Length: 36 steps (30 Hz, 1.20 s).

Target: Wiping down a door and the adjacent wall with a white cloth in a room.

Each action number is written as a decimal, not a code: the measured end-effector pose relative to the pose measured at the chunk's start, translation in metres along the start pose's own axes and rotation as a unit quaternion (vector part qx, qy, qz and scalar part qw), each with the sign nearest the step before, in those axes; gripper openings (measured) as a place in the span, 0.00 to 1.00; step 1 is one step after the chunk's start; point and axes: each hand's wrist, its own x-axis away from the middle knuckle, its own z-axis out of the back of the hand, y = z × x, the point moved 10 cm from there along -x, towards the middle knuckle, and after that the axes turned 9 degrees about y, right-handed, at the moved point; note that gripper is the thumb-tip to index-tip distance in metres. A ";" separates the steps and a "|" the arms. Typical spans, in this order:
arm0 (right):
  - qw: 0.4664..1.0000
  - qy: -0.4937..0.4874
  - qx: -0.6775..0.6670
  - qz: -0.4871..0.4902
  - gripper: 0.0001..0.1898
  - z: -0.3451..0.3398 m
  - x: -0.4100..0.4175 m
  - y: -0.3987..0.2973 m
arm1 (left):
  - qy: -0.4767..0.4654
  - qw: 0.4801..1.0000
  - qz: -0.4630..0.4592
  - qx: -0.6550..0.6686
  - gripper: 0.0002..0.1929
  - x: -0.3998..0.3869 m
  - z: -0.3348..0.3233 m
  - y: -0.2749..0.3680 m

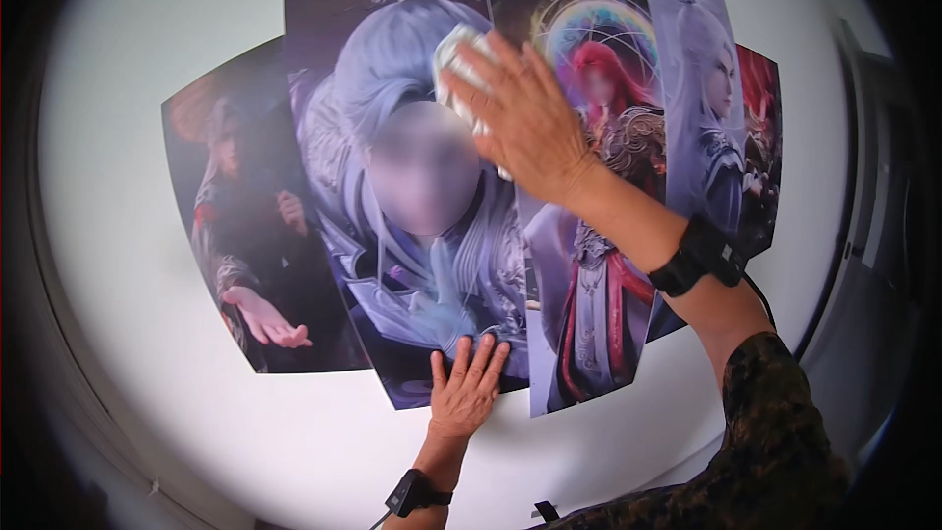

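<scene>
My right hand (519,125) presses a crumpled white cloth (458,92) against a tall panel picture (331,22) of a pale-haired figure. The cloth lies by the figure's hair, and my fingers partly cover it. My left hand (465,390) rests flat, fingers apart, on the lower edge of that same panel and holds nothing. Just right of it is a panel picture (589,338) of a red-haired figure, partly behind my right forearm. To the left is a darker panel picture (294,294) of a figure with an outstretched hand.
A narrow panel (695,81) and a reddish one (762,88) stand at the right of the group. Behind the panels is a white surface (110,184). A dark frame-like edge (831,287) runs down the right side. Black bands (699,258) circle my wrist and forearm.
</scene>
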 end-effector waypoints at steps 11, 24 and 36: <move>0.994 0.020 -0.046 0.096 0.34 -0.042 -0.053 -0.066 | -0.033 0.999 0.009 0.038 0.31 0.003 -0.004 -0.004; 0.992 0.061 -0.049 0.097 0.35 -0.051 -0.113 -0.069 | -0.049 0.998 -0.004 0.028 0.35 0.005 -0.002 0.000; 0.956 0.175 0.174 -0.156 0.30 -0.055 -0.150 0.026 | -0.060 0.996 -0.003 0.061 0.39 0.001 -0.001 -0.002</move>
